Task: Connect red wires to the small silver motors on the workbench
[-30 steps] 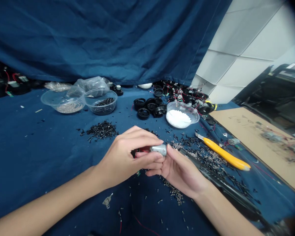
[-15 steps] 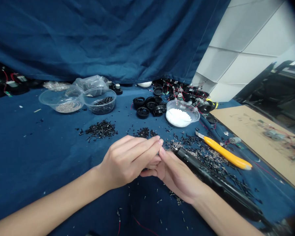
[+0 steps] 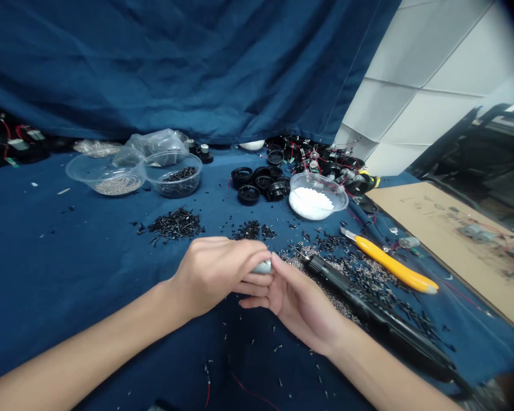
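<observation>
My left hand (image 3: 218, 274) is closed over a small silver motor-like cylinder (image 3: 263, 266), most of which the fingers hide. My right hand (image 3: 297, 302) meets it from the other side, thumb tip against the cylinder and fingers curled beneath. Both hands are held together above the blue cloth. Just right of my right hand lies a black electric screwdriver (image 3: 368, 314), its bit pointing away to the left. Loose silver and black screws (image 3: 364, 274) are spread around the screwdriver. Beyond it rests a yellow-handled utility knife (image 3: 394, 267).
Clear bowls hold silver screws (image 3: 119, 185), black screws (image 3: 180, 177) and white pellets (image 3: 310, 202). Between them sit black round housings (image 3: 261, 184). A black screw pile (image 3: 177, 224) lies left. Wired parts (image 3: 317, 157) are heaped at the back; a cardboard sheet (image 3: 445, 222) lies right.
My hands have drawn slightly down and left, and the left fingers have curled in. The silver end of the cylinder now shows between the hands; before, it was hidden.
</observation>
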Demonstrator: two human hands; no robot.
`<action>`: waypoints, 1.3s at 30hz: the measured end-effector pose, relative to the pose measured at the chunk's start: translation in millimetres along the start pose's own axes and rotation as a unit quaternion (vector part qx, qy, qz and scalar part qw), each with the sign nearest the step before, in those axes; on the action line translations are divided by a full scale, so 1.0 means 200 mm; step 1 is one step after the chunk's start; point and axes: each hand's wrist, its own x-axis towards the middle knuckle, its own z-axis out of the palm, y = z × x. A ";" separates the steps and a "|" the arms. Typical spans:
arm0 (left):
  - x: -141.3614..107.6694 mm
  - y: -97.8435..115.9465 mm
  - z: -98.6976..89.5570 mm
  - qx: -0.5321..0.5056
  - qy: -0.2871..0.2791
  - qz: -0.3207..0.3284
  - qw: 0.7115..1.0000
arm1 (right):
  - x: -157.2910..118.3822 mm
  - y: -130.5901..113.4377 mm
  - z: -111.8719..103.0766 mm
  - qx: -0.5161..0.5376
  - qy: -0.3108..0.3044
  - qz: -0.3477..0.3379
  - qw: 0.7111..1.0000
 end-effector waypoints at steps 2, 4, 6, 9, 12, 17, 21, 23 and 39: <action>0.04 0.01 -0.02 -0.037 0.013 -0.118 0.992 | 0.00 0.00 0.00 0.009 0.012 0.013 1.000; 0.08 0.03 -0.06 -0.069 0.044 -0.197 0.977 | -0.01 -0.01 0.00 0.008 0.021 0.020 1.000; 0.10 0.06 -0.10 -0.055 0.061 -0.190 0.978 | -0.01 -0.02 -0.01 0.004 0.025 0.018 1.000; 0.09 0.12 -0.10 -0.028 0.000 -0.065 0.998 | -0.01 -0.02 -0.01 0.012 0.045 0.010 0.999; 0.03 0.18 -0.01 -0.055 -0.055 0.057 0.995 | -0.01 -0.04 -0.02 0.032 0.064 0.013 0.997; -0.01 0.19 0.10 0.007 -0.101 0.111 0.989 | -0.01 -0.09 -0.05 -0.005 0.097 -0.024 0.995; 0.03 0.14 0.04 0.020 -0.026 0.051 0.998 | -0.02 -0.09 -0.04 -0.031 0.097 -0.054 0.993; 0.04 0.11 0.02 0.017 0.001 0.022 1.000 | -0.02 -0.08 -0.03 -0.034 0.067 -0.061 0.995; 0.10 0.07 -0.04 -0.072 -0.079 -0.058 0.993 | -0.02 -0.07 -0.02 -0.099 0.059 -0.022 0.993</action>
